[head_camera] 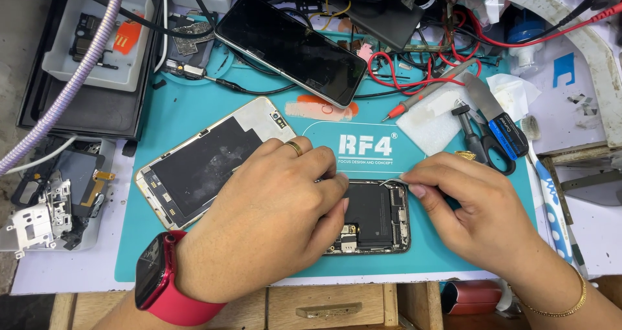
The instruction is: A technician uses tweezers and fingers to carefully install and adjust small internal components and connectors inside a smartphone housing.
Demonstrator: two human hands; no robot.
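Red-strapped smartwatch on my left wrist, nearest lens. Left hand curled palm-down, hiding left half of opened black phone chassis on teal rubber work mat; whether it grips anything, cannot tell. Right hand pinches thin metal tool at chassis top edge. Detached gold-rimmed screen panel beside.

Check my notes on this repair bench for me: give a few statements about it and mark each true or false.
1. Both hands are at the opened phone. True.
2. The left hand wears a ring. True.
3. The watch is blue. False: it is red, on the left wrist.
4. The detached screen lies right of the opened phone. False: it lies to its left.
5. The mat is teal. True.
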